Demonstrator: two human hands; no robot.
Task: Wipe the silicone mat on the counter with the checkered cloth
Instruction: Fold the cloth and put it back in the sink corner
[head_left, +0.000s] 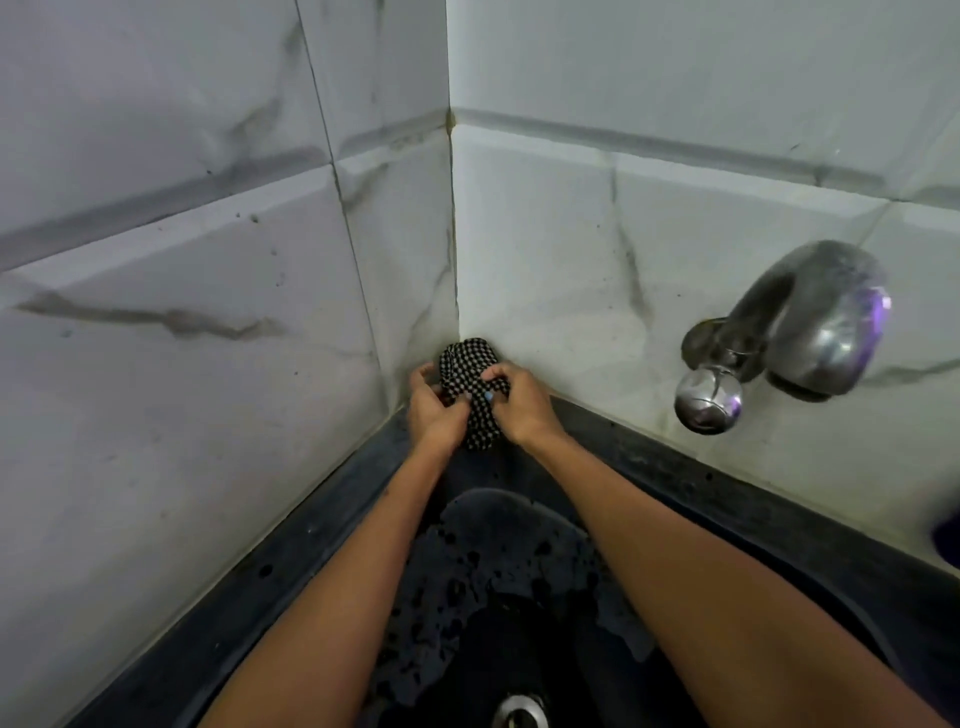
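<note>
Forearms fill the lower frame, reaching out over a dark sink (779, 525) whose basin is speckled with water drops, its metal drain (519, 712) at the bottom edge. Pale marbled wall tiles (182, 260) meet in a corner behind it, and a steel tap (810, 322) juts from the right-hand wall, with no water visibly running. Smaller, at the far corner of the sink, the left hand (434, 410) and right hand (519, 402) are both curled closed around the checkered cloth (470, 379), which is bunched into a tight wad between them. No silicone mat or counter shows here. This looks like wringing before the wiping starts; to do it well, twist the hands in opposite directions over the basin, squeeze until dripping stops, then shake the cloth flat so it goes to the mat damp, not sodden.
</note>
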